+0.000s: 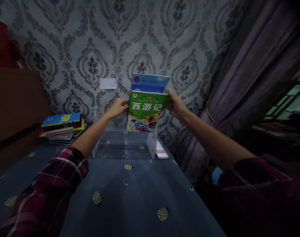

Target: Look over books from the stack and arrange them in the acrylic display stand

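My right hand (pixel 176 104) grips the right edge of a green book (pixel 146 110), with the thumb near its top corner. White Chinese characters and cartoon figures cover the book's front. At its left edge my left hand (pixel 118 108) has its fingers curled against it. Behind the green book a blue book (pixel 150 82) rises higher; whether a hand also holds it I cannot tell. Both are nearly upright, over the back of a clear plastic stepped rack (pixel 123 149). The green book's lower edge overlaps the rack, and its contact there is unclear.
On the left lies a stack of books (pixel 63 126), beside a brown cabinet (pixel 16 102). A dark blue patterned cloth (pixel 125 200) covers the table. Patterned wallpaper (pixel 90 62) is close behind the rack, with a tied curtain (pixel 229 82) at right. A pale label (pixel 108 83) shows behind.
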### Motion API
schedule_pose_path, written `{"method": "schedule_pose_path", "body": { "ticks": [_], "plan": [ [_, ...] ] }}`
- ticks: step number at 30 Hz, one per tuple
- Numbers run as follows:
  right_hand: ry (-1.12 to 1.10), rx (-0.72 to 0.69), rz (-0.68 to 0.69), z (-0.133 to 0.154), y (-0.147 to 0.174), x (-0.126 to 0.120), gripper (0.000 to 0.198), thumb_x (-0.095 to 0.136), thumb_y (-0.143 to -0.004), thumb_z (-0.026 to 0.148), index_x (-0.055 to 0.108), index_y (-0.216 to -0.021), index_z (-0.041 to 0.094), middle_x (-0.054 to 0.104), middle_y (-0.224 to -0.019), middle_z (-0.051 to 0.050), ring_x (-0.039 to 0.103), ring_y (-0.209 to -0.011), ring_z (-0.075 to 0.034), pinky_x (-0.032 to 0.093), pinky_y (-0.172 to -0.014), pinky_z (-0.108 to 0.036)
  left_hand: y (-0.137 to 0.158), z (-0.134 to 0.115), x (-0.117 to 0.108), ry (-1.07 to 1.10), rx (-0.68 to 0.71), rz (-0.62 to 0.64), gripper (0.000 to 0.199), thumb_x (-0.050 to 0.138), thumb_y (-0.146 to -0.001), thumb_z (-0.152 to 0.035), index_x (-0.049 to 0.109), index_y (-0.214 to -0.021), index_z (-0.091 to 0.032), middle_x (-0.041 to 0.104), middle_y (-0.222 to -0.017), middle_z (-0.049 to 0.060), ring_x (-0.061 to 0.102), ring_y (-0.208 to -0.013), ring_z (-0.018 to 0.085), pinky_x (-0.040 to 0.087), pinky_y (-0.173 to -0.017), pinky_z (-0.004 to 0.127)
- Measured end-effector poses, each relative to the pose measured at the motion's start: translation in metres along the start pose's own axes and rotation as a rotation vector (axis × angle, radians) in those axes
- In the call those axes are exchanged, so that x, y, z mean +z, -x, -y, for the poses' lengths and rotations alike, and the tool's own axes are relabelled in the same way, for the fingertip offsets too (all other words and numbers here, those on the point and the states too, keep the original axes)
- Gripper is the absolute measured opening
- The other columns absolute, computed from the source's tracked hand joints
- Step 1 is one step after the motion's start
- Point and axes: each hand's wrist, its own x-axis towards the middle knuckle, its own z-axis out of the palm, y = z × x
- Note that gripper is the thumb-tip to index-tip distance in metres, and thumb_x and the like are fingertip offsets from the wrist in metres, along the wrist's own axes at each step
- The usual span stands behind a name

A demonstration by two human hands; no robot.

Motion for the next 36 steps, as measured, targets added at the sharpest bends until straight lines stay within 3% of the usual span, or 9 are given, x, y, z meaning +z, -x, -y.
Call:
{"method": "schedule_pose_path", "body": {
  "ticks": [7,13,19,26,36],
  "plan": [
    [0.060,-0.028,-0.131,0.000,-0.004,0.000,0.043,0.075,-0.063,0.060,0.051,-0.076,0.026,0.057,-0.067,0.002,0.060,-0.068,-0.019,0.054,-0.061,-0.032,0.001,0.003,0.001,0.088,-0.019,-0.030,0.012,0.057,-0.075,-0.007,0.065,-0.082,-0.012,0.066,-0.069,0.001,0.066,-0.063,0.013,0.057,-0.060,0.023],
    [0.026,0.009,-0.102,0.002,-0.005,0.001,0.031,0.067,-0.065,0.050,0.052,-0.076,0.025,0.060,-0.069,0.000,0.060,-0.069,-0.021,0.054,-0.061,-0.033,-0.001,0.011,0.007,0.093,-0.008,-0.112,0.008,0.057,-0.075,-0.009,0.061,-0.080,-0.014,0.064,-0.068,-0.001,0.066,-0.063,0.015,0.058,-0.062,0.026],
    [0.006,0.024,-0.015,0.005,0.004,0.006,0.036,0.064,-0.065,0.057,0.055,-0.079,0.025,0.069,-0.077,-0.003,0.067,-0.084,-0.025,0.054,-0.069,-0.034,0.000,0.013,0.010,0.061,0.019,-0.129,0.013,0.055,-0.077,-0.008,0.064,-0.084,-0.012,0.066,-0.073,0.001,0.065,-0.063,0.014,0.056,-0.060,0.023],
    [0.074,0.038,0.037,0.002,0.010,0.005,0.062,0.056,-0.066,0.084,0.063,-0.087,0.026,0.072,-0.078,-0.004,0.069,-0.092,-0.028,0.053,-0.079,-0.038,0.001,0.013,0.008,-0.036,0.069,-0.100,0.020,0.052,-0.080,-0.008,0.070,-0.089,-0.011,0.068,-0.072,0.002,0.066,-0.064,0.014,0.055,-0.056,0.021],
    [0.096,-0.028,-0.020,0.023,0.007,0.006,0.075,0.047,-0.078,0.086,0.073,-0.110,0.024,0.073,-0.079,-0.008,0.070,-0.092,-0.030,0.058,-0.080,-0.044,-0.008,0.000,0.009,0.019,0.148,-0.163,0.024,0.049,-0.081,-0.006,0.069,-0.093,-0.012,0.071,-0.081,0.004,0.066,-0.067,0.014,0.057,-0.061,0.022]
  ]
}}
